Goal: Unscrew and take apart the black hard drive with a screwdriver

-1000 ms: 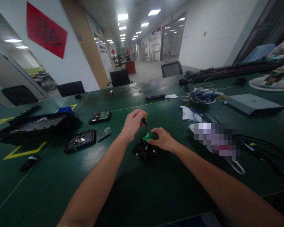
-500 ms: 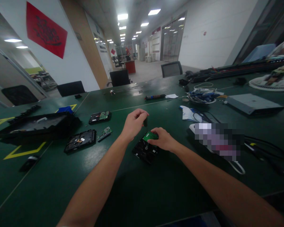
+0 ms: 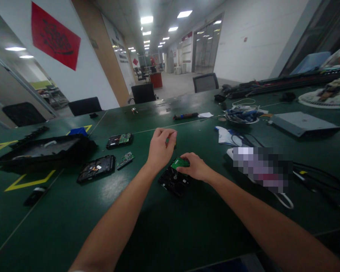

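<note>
In the head view a black hard drive (image 3: 174, 182) lies on the green table, with a green circuit board (image 3: 179, 163) at its far side. My right hand (image 3: 195, 167) is closed on the board, thumb on its near face and fingers over the far edge. Above the drive, my left hand (image 3: 161, 148) is closed in a pinch around what looks like a small screwdriver (image 3: 175, 143). Most of that tool is hidden by the fingers, and its tip appears apart from the board.
Left of my hands lie two more hard drives, one near (image 3: 96, 169) and one farther (image 3: 119, 140), and a loose circuit board (image 3: 125, 160). A black tray (image 3: 45, 151) stands farther left. Rightward are a blurred-out object, cables (image 3: 320, 177) and a flat grey box (image 3: 304, 124).
My left hand has turned at the wrist and risen slightly, so its fingers now cover more of the screwdriver. The right hand, board and hard drive have stayed in place.
</note>
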### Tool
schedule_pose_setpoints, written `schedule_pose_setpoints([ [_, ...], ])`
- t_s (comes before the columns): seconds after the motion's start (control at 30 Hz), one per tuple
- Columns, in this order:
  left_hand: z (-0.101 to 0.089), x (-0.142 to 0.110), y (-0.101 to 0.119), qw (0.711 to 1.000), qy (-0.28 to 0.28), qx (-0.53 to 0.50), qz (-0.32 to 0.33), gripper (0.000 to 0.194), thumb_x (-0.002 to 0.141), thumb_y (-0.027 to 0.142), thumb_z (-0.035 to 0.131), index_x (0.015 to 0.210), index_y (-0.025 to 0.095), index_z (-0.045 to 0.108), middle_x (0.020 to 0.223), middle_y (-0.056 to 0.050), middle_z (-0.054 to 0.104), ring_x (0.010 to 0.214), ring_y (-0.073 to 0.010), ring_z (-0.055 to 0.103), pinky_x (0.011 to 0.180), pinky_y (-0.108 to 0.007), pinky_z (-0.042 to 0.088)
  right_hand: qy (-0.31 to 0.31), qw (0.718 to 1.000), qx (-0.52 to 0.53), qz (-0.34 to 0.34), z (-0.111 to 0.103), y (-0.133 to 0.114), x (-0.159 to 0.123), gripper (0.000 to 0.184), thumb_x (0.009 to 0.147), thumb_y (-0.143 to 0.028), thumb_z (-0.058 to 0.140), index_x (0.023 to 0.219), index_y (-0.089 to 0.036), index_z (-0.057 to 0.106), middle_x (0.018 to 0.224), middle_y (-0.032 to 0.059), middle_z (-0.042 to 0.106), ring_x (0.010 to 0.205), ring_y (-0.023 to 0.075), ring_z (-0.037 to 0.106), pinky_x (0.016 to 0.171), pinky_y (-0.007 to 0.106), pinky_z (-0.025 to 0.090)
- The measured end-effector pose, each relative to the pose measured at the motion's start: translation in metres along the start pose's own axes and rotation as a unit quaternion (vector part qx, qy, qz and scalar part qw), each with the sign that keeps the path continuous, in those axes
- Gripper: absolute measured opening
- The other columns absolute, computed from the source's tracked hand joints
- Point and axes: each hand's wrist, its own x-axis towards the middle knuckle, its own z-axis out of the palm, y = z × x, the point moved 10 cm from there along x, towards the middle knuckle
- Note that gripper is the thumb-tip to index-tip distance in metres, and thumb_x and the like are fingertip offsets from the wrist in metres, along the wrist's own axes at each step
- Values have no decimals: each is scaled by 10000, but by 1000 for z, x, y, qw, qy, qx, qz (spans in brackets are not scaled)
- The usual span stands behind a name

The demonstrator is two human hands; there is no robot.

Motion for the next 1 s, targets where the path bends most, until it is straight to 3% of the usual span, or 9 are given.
schedule_pose_setpoints([
  [0.2,-5,0,0,999,11,29,7,146,960,199,618,1031,241,739,1143,-97,733,1136,-270,651,1077,-389,455,-15,1000,-2,8,0,-1,-1,516,859,-439,784,1301,-209,650,1323,136,641,1215,307,631,1010,421,487],
  [0.3,1,-1,-7,998,-9,63,2,158,948,244,677,1105,245,698,1211,-107,733,1155,-289,662,1083,-426,453,-18,1000,-3,9,1,-1,-1,513,871,-421,776,1309,-190,642,1330,142,636,1224,306,622,1016,424,479],
  [0.43,5,-3,-14,998,-16,68,-3,345,855,267,813,1147,264,630,1206,-96,729,1128,-293,683,1029,-428,492,-21,1000,-6,6,1,-2,-1,518,871,-429,776,1312,-197,636,1341,140,629,1235,306,615,1028,430,471],
  [0.63,10,-2,-8,995,-53,84,14,310,909,208,727,1197,252,619,1208,-111,716,1117,-290,682,1029,-442,503,-23,1000,-1,8,1,-2,-2,514,871,-434,777,1312,-209,638,1339,134,632,1250,304,607,1029,416,473],
  [0.87,14,-2,3,971,-55,203,113,379,975,86,535,1311,217,651,1296,-131,666,1240,-274,620,1076,-451,508,-11,1000,-1,4,0,-1,-2,494,854,-434,786,1277,-212,659,1304,122,651,1231,303,621,1019,412,480],
  [1.0,17,-3,-5,969,-53,213,111,358,992,136,581,1341,213,586,1313,-132,698,1243,-275,654,1083,-471,520,-12,1000,-6,3,1,0,-1,505,854,-437,781,1285,-207,656,1288,122,655,1231,305,623,1024,415,474],
])
